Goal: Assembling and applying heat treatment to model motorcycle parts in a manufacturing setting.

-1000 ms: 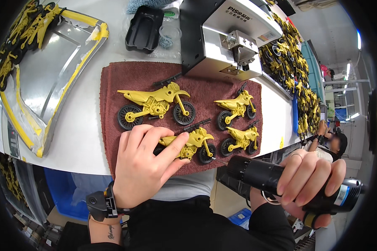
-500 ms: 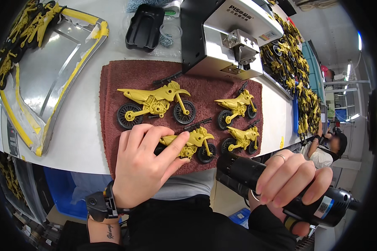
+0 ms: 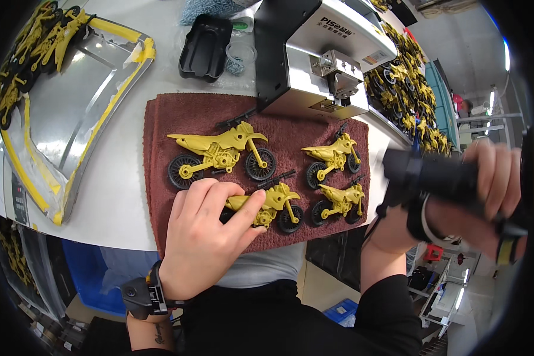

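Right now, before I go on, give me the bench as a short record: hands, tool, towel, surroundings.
Left hand: thumb and fingers on the near left motorcycle, covering part of its rear
Right hand: gripping a black power screwdriver, blurred, off to the right of the towel
Screwdriver tip: too blurred to make out
Also on towel: far left motorcycle, far right motorcycle, near right motorcycle
Behind towel: black tray, silver-and-black machine
Left side: metal panel with yellow edging
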A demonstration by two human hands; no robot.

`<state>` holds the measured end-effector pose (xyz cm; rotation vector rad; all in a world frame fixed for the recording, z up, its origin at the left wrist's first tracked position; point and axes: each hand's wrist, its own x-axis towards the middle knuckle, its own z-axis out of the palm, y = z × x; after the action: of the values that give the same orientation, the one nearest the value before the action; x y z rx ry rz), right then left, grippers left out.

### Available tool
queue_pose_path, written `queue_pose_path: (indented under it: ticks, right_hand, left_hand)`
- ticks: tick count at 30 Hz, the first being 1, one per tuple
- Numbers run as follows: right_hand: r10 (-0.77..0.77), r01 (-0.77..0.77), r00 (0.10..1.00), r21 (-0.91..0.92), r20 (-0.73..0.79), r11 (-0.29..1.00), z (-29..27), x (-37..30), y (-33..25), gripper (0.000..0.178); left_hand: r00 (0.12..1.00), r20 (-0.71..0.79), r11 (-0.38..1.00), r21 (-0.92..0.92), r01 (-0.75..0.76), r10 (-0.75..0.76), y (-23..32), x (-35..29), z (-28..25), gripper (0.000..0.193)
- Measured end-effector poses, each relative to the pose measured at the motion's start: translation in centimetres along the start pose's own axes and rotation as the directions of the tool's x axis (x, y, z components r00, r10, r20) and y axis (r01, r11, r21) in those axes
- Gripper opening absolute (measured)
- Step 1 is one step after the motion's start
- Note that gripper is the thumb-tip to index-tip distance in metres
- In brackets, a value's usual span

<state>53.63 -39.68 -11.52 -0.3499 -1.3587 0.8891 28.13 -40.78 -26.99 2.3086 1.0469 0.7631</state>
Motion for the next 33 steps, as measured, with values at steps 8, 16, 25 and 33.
queue_pose_path:
  ticks: [8, 16, 25, 33]
  right_hand:
    - [0.077, -0.071, 0.996, -0.132, 0.038, 0.989, -2.9, 3.9, 4.9, 0.048]
    - [0.174, -0.179, 0.982, -0.063, -0.080, 0.982, 2.6, -0.1, 3.2, 0.042]
    - [0.168, -0.208, 0.928, 0.088, 0.334, 0.974, 8.1, -4.6, 5.4, 0.036]
    - [0.126, -0.130, 0.951, -0.004, 0.283, 0.992, 8.9, -5.6, 6.9, 0.036]
  left_hand:
    - [0.995, -0.050, 0.995, 0.059, -0.082, 0.085, 4.9, -0.7, 0.9, 0.062]
    - [0.996, -0.007, 0.759, 0.648, -0.062, 0.088, 4.5, -0.7, 6.6, 0.047]
    - [0.990, -0.114, 0.798, 0.602, 0.003, 0.083, 3.9, -1.1, 8.0, 0.045]
    - [0.988, -0.136, 0.817, 0.577, 0.017, 0.075, 4.3, -0.9, 8.1, 0.045]
